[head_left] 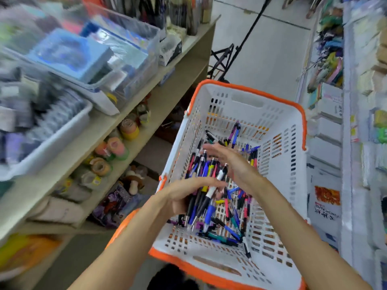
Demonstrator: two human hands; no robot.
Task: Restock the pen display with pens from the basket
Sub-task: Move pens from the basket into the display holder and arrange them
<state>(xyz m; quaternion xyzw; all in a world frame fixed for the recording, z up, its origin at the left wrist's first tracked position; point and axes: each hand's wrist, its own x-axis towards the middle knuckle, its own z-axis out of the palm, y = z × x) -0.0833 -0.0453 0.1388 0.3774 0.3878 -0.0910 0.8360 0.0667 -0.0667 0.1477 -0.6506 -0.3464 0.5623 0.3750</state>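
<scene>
Left hand (188, 195) grips pens (204, 193) inside basket (293, 176), right hand (230, 162) alongside.

We see a white basket (234, 101) with an orange rim, and loose pens (232, 225) lie in it. The left hand (184, 197) holds a bunch of pens (206, 185) over the basket. The right hand (232, 162) touches the bunch with straight fingers. Shelves (146, 88) with tape rolls (100, 166) stand to the left.

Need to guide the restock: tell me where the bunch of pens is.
In the head view, centre: the bunch of pens is gripped in the left hand over the basket, right hand alongside.
</scene>
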